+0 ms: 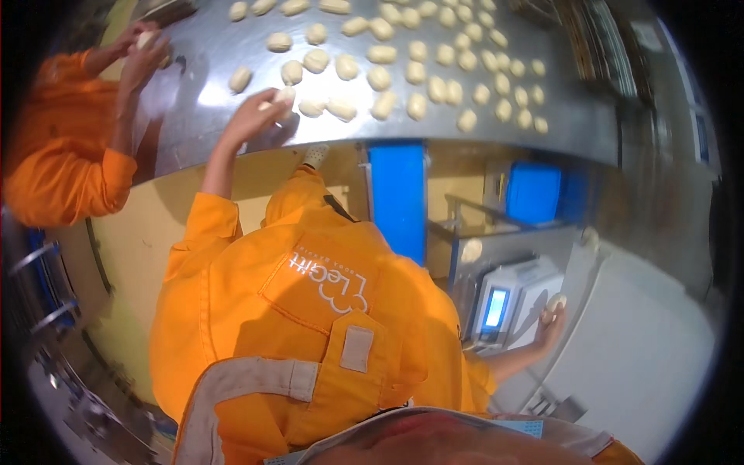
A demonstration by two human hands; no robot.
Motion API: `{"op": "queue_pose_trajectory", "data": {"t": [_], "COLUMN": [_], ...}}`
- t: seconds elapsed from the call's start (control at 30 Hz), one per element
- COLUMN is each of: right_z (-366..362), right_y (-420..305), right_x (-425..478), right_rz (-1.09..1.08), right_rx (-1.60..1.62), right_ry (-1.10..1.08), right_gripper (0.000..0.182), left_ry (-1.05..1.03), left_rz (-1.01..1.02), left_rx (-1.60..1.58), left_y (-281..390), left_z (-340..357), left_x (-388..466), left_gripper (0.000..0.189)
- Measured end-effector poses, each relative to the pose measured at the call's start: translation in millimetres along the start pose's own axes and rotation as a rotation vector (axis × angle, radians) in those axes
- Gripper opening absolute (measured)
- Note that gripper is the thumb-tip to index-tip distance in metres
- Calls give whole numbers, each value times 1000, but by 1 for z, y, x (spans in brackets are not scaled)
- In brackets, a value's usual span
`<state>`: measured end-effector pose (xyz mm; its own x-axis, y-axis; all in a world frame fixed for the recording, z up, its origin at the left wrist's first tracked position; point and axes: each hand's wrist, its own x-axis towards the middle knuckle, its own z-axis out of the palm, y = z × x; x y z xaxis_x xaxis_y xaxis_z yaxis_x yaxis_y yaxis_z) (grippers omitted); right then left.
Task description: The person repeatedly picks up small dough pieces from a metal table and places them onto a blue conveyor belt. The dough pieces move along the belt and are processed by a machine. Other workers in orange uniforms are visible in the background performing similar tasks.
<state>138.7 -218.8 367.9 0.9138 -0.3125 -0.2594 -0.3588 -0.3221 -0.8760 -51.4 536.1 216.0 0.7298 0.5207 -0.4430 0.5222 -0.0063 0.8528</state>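
Observation:
My left hand [256, 116] is over the near edge of the steel table [197, 128], its fingers around a pale dough piece [285, 96]. More dough pieces [342, 108] lie just to its right. Out to my right, my right hand [549, 328] grips another dough piece [556, 302] beside a white digital scale [529, 290] with a lit display. A flattened dough lump [471, 250] rests on the metal surface [465, 279] by the scale, and a further lump [590, 238] sits near the corner of a white surface [639, 325].
At the left a co-worker in an orange sleeve [75, 180] handles dough with both hands [142, 55]. Several rows of dough pieces [415, 72] cover the table. Blue panels [398, 197] and a blue container [533, 192] stand below its edge. Stacked trays [598, 46] are at the far right.

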Motion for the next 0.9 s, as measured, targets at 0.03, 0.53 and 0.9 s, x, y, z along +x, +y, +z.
{"op": "queue_pose_trajectory", "data": {"t": [0.03, 0.53, 0.9], "right_z": [43, 674, 871], "right_y": [-23, -59, -98], "right_x": [-6, -243, -199], "right_rz": [-93, -1355, -1550], "right_rx": [85, -696, -620], "right_ry": [-32, -1574, -1078], "right_gripper": [43, 61, 57], "left_ry": [127, 416, 534], "left_rz": [10, 76, 171], "left_rx": [102, 571, 218], "left_y": [13, -47, 0], "left_z": [-21, -142, -159], "left_x": [-3, 145, 123], "left_gripper": [62, 59, 64]}}
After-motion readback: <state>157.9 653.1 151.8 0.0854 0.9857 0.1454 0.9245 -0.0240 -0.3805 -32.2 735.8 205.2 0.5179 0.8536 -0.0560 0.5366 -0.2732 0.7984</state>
